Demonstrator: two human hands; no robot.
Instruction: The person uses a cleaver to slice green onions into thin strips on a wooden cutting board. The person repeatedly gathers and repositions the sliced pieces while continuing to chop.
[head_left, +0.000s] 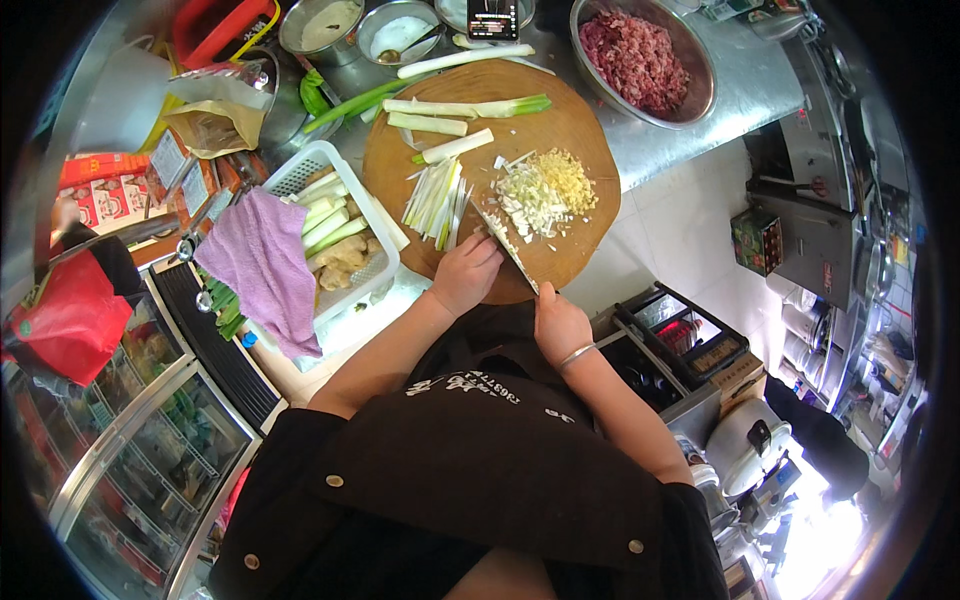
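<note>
My right hand (562, 324) grips a kitchen knife (513, 252), its blade slanting away over a round wooden chopping board (577, 112). Beside the blade's left face are the bent fingers of my left hand (471, 271); whether they pinch anything is hidden. Just beyond them lies a bundle of thin scallion strips (431, 199). To the right of the knife, chopped scallion (529, 204) is heaped against finely minced yellow ginger (568, 180). Thick scallion lengths (465, 107) lie across the board's far part, with a shorter scallion piece (456, 145) nearer the strips.
Left of the board, a white plastic basket (388, 251) holds scallions and ginger root (346, 262), with a purple towel (262, 262) over its side. Behind stand metal bowls (397, 31) and a phone (493, 21). A steel bowl of minced meat (637, 64) sits at far right.
</note>
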